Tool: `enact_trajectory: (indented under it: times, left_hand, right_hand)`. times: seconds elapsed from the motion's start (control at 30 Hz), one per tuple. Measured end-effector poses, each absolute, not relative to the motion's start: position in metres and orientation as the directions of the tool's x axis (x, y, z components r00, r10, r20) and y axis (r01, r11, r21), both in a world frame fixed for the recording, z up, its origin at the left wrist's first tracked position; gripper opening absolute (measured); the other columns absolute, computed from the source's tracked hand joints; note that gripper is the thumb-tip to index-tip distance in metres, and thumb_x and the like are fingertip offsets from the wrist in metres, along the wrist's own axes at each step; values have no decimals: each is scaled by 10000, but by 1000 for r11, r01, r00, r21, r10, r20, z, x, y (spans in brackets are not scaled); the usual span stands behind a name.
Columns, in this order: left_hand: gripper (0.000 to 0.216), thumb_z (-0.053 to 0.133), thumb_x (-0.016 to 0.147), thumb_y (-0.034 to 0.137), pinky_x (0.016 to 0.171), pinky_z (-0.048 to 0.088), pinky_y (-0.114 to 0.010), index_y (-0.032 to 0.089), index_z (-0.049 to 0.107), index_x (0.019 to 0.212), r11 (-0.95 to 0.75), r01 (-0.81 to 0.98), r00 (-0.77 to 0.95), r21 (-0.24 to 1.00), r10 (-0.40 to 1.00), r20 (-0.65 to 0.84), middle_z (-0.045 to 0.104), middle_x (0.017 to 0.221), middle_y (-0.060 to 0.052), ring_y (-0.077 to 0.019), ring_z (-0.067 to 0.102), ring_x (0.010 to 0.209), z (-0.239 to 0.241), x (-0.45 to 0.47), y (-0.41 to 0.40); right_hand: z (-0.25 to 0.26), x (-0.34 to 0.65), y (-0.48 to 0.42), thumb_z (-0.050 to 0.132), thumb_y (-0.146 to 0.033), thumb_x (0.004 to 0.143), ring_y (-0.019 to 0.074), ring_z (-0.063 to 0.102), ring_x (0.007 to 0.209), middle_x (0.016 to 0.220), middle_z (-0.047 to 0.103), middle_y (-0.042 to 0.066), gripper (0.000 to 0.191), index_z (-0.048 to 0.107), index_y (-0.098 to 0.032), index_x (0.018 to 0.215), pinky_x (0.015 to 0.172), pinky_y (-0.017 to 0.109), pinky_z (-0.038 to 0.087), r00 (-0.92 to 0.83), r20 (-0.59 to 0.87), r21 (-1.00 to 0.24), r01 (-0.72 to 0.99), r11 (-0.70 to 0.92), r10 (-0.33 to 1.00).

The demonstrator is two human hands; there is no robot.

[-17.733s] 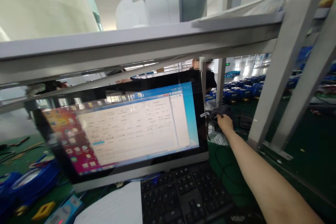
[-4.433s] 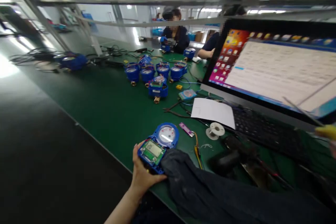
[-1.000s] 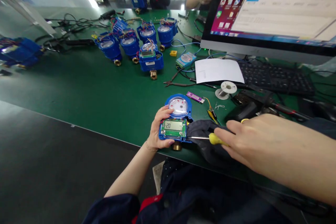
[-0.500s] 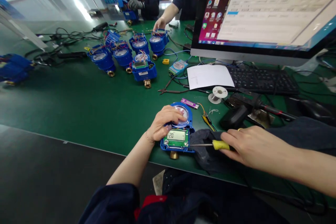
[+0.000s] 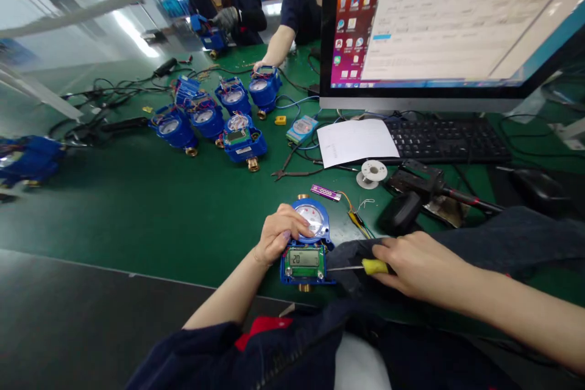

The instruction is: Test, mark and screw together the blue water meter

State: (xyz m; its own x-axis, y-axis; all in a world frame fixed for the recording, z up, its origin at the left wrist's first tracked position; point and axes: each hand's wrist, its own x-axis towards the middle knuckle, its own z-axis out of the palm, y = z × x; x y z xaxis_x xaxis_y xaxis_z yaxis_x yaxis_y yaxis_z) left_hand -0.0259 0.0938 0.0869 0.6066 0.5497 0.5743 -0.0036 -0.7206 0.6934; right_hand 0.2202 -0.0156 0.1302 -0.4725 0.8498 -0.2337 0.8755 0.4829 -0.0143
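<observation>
A blue water meter (image 5: pixel 312 219) lies near the front edge of the green table (image 5: pixel 137 207), with a round dial on top and a green circuit board whose display reads 20. My left hand (image 5: pixel 278 233) grips the meter on its left side, fingers over the dial's rim. My right hand (image 5: pixel 414 265) holds a yellow-handled screwdriver (image 5: pixel 361 267), its thin shaft pointing left at the board's right edge. A dark cloth (image 5: pixel 351 256) lies under the screwdriver and my right hand.
Several more blue meters (image 5: pixel 219 116) cluster at mid-left. A monitor (image 5: pixel 439 24), keyboard (image 5: pixel 448 140), white paper (image 5: pixel 356 141), solder spool (image 5: pixel 372 172), pliers (image 5: pixel 292 172) and a soldering iron (image 5: pixel 425 186) sit behind. A co-worker's hand (image 5: pixel 262 64) touches a far meter; another person works behind.
The view shifted slightly, so the meter and both hands sit lower in frame. My hands keep their grip on meter and screwdriver. The co-worker's hand stays on the far meter.
</observation>
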Motion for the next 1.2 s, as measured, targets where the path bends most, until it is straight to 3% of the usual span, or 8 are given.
enact_trajectory:
  times: [0.1, 0.2, 0.27, 0.43, 0.67, 0.8, 1.0, 1.2]
  left_hand:
    - [377, 376, 879, 403, 685, 395, -307, 168, 597, 685, -758, 297, 834, 581, 502, 229, 570, 559, -9, -135, 522, 588, 120, -15, 103]
    - [301, 473, 862, 424, 843, 391, -409, 250, 581, 1083, -783, 566, 812, 257, 584, -7, 586, 997, -77, -222, 519, 950, 134, -3, 103]
    - [315, 445, 882, 413, 918, 361, -472, 301, 527, 1164, -766, 621, 781, 165, 621, -58, 463, 1231, -93, -264, 411, 1140, 132, 1, 99]
    - [323, 338, 918, 405, 886, 425, -382, 281, 549, 1129, -724, 646, 758, 242, 647, -86, 473, 1200, -63, -218, 437, 1080, 124, 4, 92]
    - [331, 338, 916, 432, 999, 345, -447, 327, 521, 1170, -726, 647, 761, 231, 633, -141, 437, 1257, -59, -230, 382, 1187, 128, 7, 94]
    - [328, 383, 900, 420, 964, 330, -584, 420, 455, 1220, -540, 822, 570, 183, 781, -255, 284, 1377, -63, -333, 297, 1236, 133, 11, 82]
    - [388, 363, 912, 388, 1008, 386, -417, 377, 382, 1299, -350, 906, 412, 239, 856, -311, 231, 1440, -26, -281, 216, 1303, 143, 12, 64]
    - [432, 237, 936, 371, 744, 538, -373, 366, 236, 1367, -108, 977, 169, 182, 915, -365, 175, 1468, -85, -251, 515, 1101, 149, 8, 50]
  right_hand:
    - [142, 213, -10, 585, -247, 772, 209, 623, 571, 669, 662, 40, 118, 643, -198, 861, 461, 254, 269, -496, -317, -45, 859, 509, 809]
    - [145, 208, -3, 564, -151, 772, 195, 614, 533, 648, 663, 31, 142, 649, -198, 876, 443, 255, 263, -538, -315, -76, 836, 544, 782]
    - [143, 208, 0, 573, -208, 788, 198, 606, 507, 619, 654, 34, 86, 651, -190, 819, 432, 261, 266, -545, -289, -104, 835, 540, 787]
    - [128, 213, -1, 576, -477, 772, 240, 602, 501, 596, 635, 55, 295, 647, -194, 730, 428, 297, 315, -536, -230, -165, 844, 510, 812]
    - [129, 222, 9, 531, -323, 832, 231, 627, 547, 674, 659, 36, 152, 642, -233, 883, 436, 286, 334, -586, -473, -325, 810, 487, 658]
    - [148, 212, 11, 460, -304, 876, 232, 644, 620, 719, 669, 64, 204, 631, -196, 906, 489, 285, 394, -557, -533, -372, 830, 414, 637]
    - [173, 195, -3, 432, -381, 884, 244, 640, 637, 726, 655, 110, 310, 617, -135, 840, 534, 308, 441, -438, -517, -308, 897, 318, 735]
    - [180, 202, -3, 423, -379, 890, 222, 637, 673, 752, 653, 121, 320, 605, -118, 864, 559, 279, 431, -469, -479, -266, 883, 386, 743]
